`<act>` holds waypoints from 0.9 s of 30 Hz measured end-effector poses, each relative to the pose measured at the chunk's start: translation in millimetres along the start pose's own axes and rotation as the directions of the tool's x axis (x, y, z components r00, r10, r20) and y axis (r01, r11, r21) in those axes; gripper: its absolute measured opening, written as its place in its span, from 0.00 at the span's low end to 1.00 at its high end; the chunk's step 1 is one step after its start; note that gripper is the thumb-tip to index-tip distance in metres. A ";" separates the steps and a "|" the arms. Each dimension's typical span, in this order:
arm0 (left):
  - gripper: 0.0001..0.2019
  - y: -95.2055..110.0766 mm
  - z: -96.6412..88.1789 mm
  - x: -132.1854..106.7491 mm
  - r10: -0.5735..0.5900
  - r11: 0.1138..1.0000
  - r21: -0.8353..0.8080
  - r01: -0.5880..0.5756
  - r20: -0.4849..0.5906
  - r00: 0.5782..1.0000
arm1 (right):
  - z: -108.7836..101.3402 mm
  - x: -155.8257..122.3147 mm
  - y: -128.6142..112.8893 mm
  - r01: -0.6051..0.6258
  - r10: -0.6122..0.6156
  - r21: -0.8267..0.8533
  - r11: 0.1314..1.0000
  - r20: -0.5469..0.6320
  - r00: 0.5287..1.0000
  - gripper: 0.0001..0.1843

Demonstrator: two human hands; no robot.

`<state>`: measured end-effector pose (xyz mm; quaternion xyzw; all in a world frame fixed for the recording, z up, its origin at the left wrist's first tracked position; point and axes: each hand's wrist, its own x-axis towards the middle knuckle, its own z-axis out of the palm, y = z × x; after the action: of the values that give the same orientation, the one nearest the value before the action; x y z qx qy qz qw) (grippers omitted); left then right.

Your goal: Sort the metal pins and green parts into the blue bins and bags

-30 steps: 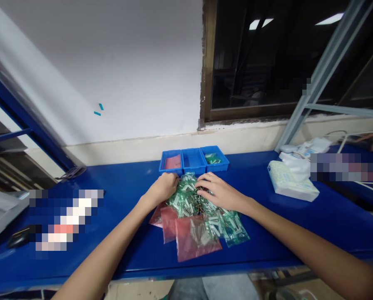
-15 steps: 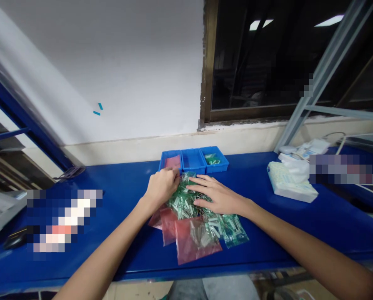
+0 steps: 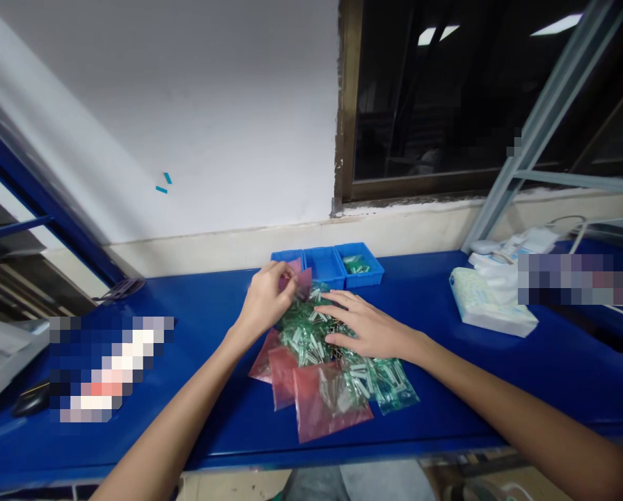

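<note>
My left hand (image 3: 268,292) is closed on a small red plastic bag (image 3: 303,282), lifted in front of the left blue bin (image 3: 280,256). Fingers spread, my right hand (image 3: 366,323) rests over a heap of clear green bags (image 3: 305,341) that hold small white and metal parts. Several more red bags lie at the heap's near side, the front one (image 3: 311,410) partly under clear bags. Behind the heap stand the middle blue bin (image 3: 323,264) and the right blue bin (image 3: 366,277), which has green bags with parts in it.
A soft pack of tissues (image 3: 491,316) lies to the right on the blue table (image 3: 222,424). A dark computer mouse (image 3: 32,400) is at the left. A grey metal post (image 3: 530,125) rises at the back right, before a dark window.
My left hand has raised a red bag from around the left bin and heap, and its fingers now pinch it in view. My right hand stays nearly in place over the heap.
</note>
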<state>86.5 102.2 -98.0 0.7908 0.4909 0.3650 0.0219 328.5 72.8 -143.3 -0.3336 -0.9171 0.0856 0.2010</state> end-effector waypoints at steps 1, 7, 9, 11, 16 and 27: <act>0.05 0.6 -0.9 0.4 -0.016 0.999 -0.048 0.015 -0.028 0.999 | -0.6 0.4 -1.2 0.002 -0.002 0.005 1.000 -0.013 1.000 0.30; 0.06 6.1 -0.7 -0.8 -0.018 0.965 -0.258 -0.053 -0.265 0.964 | -3.1 3.3 -6.5 -0.024 0.038 0.075 0.997 -0.193 0.980 0.27; 0.06 8.7 0.9 -1.2 -0.032 0.916 -0.395 -0.075 -0.257 0.966 | -3.3 4.3 -6.0 -0.047 0.076 0.112 0.993 -0.270 0.960 0.27; 0.07 12.7 3.6 -2.1 -0.051 0.833 -0.549 -0.067 -0.197 0.979 | -3.6 5.5 -4.8 -0.074 0.132 0.177 0.981 -0.342 0.930 0.29; 0.08 27.2 15.6 -9.5 -0.058 0.703 -0.711 0.015 -0.036 0.998 | -6.1 8.7 -4.7 -0.073 0.324 0.593 0.802 -0.328 0.887 0.28; 0.13 21.1 26.2 -19.2 0.266 0.960 -0.042 -0.278 -0.186 0.946 | -7.8 13.7 1.0 -0.050 0.515 0.964 0.261 -0.095 0.852 0.19</act>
<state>113.4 84.6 -119.6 0.8138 0.3644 0.4503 -0.0459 322.9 82.5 -132.2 -0.3255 -0.5531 0.5672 0.5161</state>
